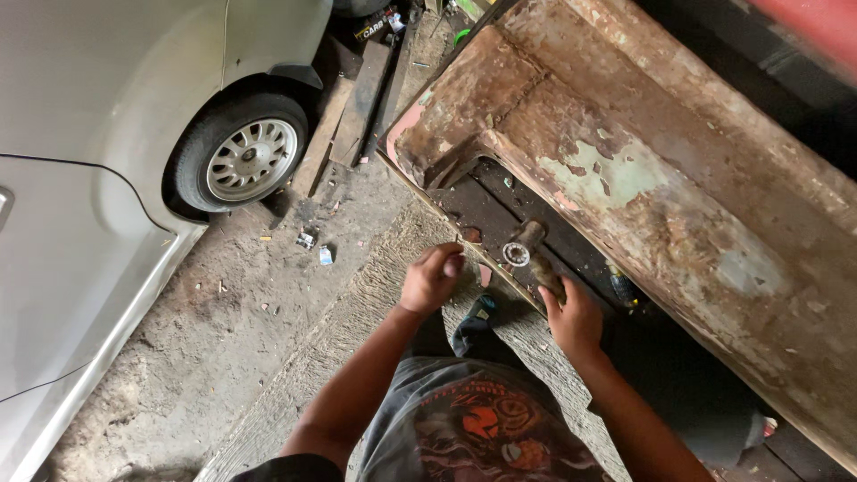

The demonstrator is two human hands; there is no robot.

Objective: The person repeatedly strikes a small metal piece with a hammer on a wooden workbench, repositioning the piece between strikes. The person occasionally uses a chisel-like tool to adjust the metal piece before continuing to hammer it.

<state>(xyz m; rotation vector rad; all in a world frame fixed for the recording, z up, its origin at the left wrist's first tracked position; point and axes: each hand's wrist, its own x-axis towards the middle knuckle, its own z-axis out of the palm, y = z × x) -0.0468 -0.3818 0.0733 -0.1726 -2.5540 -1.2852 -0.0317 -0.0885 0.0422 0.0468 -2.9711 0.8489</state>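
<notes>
While the camera looks straight down, the right hand (571,314) is wrapped around the lower end of a rusty shaft (538,259) that lies on the dark boards under a big rusted metal panel (643,170). Fingers curled tight on that shaft, thumb side up, a firm grip. Just beside the shaft's upper part sits a shiny bearing ring (516,253), resting on the same dark surface and touching or nearly touching the shaft; hard to tell which.

Over to the left hand (432,278): it hovers near the edge of the boards, fingers bunched into a loose fist, tips pinched together. Whether something small sits inside that pinch, I cannot tell. It is close to the ring but apart from it.

Below, a foot in a dark sandal (473,326) stands on the rough concrete strip (357,312). Off to the left, a silver car (98,134) with its wheel (250,159) is parked on the dirt, wooden planks (353,107) lying just past the tyre.
</notes>
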